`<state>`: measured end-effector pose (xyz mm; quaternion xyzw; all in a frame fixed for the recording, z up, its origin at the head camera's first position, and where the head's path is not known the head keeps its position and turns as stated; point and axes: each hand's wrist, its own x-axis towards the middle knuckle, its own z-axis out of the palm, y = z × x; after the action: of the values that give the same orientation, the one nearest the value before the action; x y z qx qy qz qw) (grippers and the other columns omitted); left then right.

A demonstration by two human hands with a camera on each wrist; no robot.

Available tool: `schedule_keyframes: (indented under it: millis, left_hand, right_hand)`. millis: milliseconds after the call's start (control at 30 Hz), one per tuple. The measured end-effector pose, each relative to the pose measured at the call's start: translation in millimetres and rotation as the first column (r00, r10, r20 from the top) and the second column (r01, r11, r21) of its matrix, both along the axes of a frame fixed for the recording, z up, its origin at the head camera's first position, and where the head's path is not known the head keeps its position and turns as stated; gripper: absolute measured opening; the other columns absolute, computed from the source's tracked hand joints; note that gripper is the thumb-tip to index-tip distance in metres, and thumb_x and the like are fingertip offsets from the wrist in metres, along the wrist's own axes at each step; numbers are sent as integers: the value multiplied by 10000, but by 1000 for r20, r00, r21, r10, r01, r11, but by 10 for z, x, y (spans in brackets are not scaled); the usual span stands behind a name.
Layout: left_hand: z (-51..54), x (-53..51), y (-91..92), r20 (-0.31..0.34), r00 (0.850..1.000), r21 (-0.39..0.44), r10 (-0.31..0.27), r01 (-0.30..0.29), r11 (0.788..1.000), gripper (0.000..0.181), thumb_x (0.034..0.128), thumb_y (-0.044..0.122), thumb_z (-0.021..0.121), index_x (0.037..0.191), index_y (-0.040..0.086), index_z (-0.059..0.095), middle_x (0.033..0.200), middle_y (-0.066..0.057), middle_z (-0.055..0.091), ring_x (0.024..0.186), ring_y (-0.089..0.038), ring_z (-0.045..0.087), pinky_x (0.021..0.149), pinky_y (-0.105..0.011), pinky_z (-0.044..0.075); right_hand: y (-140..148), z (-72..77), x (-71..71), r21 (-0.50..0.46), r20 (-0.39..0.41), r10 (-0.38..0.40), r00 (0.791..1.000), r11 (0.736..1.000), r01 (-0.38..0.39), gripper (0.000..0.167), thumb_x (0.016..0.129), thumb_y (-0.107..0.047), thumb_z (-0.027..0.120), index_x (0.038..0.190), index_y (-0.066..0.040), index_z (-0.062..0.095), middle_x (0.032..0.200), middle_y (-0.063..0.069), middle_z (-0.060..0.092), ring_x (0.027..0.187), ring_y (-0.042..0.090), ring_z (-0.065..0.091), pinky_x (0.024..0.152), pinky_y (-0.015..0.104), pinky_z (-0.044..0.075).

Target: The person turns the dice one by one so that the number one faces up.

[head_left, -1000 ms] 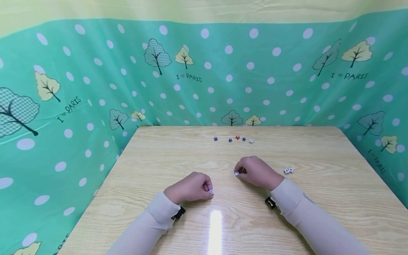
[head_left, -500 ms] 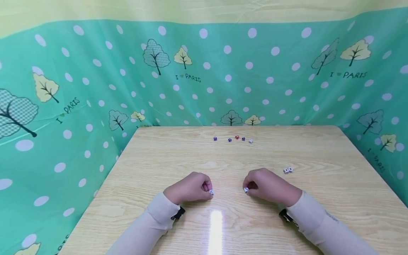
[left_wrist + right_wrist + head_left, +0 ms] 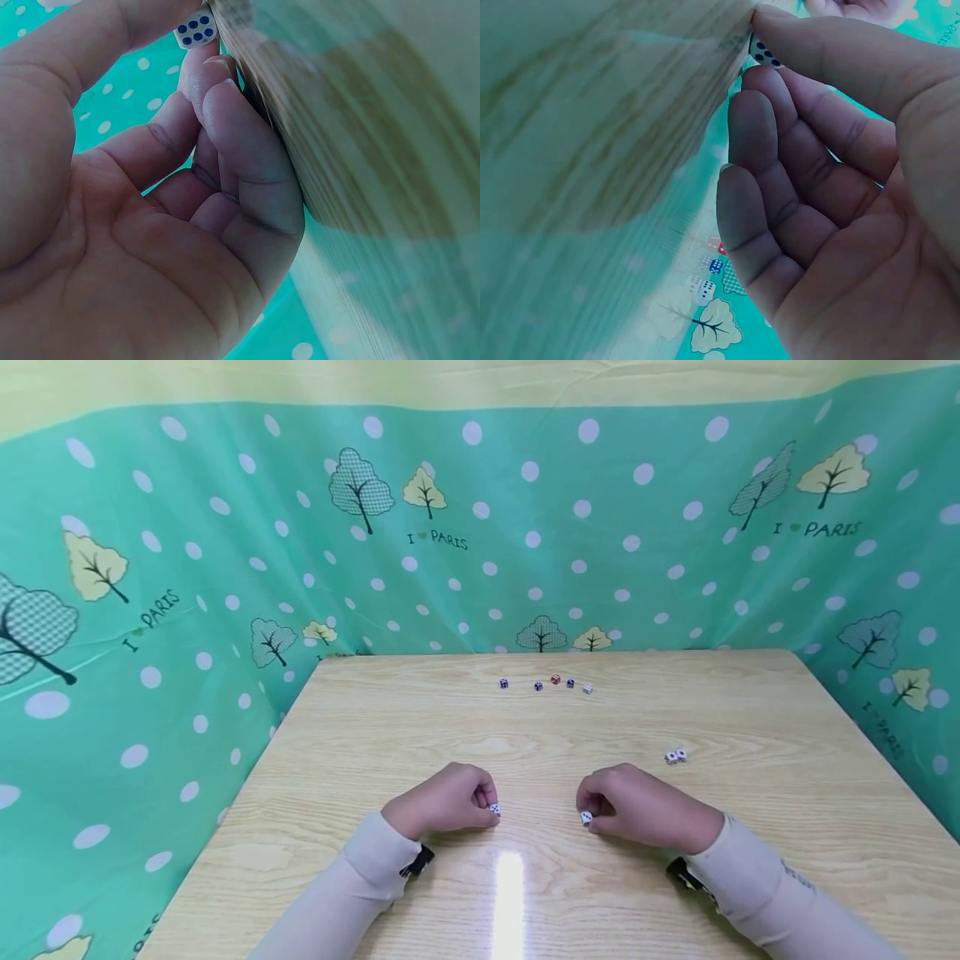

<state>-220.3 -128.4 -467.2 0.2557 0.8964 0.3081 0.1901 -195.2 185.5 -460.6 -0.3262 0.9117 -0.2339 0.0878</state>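
Observation:
My left hand (image 3: 448, 799) pinches a white die (image 3: 495, 809) between thumb and finger, low over the table. In the left wrist view, the same die (image 3: 196, 30) shows a six in blue pips, and the other fingers curl loosely beneath. Across from it, my right hand (image 3: 637, 806) pinches another white die (image 3: 587, 817) with thumb and fingertips. The right wrist view shows that die (image 3: 764, 52) partly hidden behind the thumb. Two white dice (image 3: 676, 757) sit side by side on the wood beyond the right hand.
Toward the back of the wooden table (image 3: 390, 727) lie a red die (image 3: 555, 679), a white die (image 3: 587, 689) and a few dark blue dice (image 3: 504, 683). A green dotted curtain (image 3: 480, 552) surrounds the far and side edges. Light glares off the front.
My right hand has come down toward the table's front and slightly right, carrying its white die until level with the left hand. The left hand has stayed in place.

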Motion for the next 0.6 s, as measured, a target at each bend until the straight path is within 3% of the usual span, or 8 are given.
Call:
schedule_keyframes:
  millis: [133, 267, 433, 600]
  left_hand:
    - [4, 6, -1, -6, 1000, 2, -1, 1, 1000, 167, 852, 168, 833, 835, 165, 666, 796, 60, 644, 734, -69, 577, 695, -233, 512]
    - [11, 18, 4, -7, 1000, -1, -3, 3, 1000, 166, 854, 164, 831, 832, 166, 666, 791, 59, 644, 727, -65, 576, 689, -230, 511]
    - [18, 24, 6, -4, 1000, 4, -4, 4, 1000, 163, 855, 161, 829, 830, 164, 668, 789, 55, 646, 721, -66, 575, 685, -230, 511]
    - [27, 25, 9, -5, 1000, 3, -1, 1, 1000, 162, 854, 164, 829, 831, 164, 669, 790, 55, 646, 722, -67, 574, 686, -231, 510]
  right_hand:
    - [34, 21, -2, -5, 20, 12, 1000, 1000, -12, 214, 870, -71, 787, 1049, -176, 734, 838, -134, 618, 769, 58, 573, 685, 223, 496]
    - [64, 53, 7, -25, -4, 79, 997, 997, -80, 266, 879, -37, 788, 1093, -195, 770, 933, -126, 675, 834, 49, 618, 744, 248, 547]
    - [66, 50, -8, -19, -48, 156, 987, 987, -157, 290, 885, -28, 796, 1044, -271, 791, 966, -144, 683, 861, 16, 632, 776, 252, 570]
    - [62, 41, -16, 12, -88, 155, 984, 988, -155, 268, 862, -31, 819, 979, -271, 794, 916, -154, 676, 803, -12, 609, 736, 221, 558]
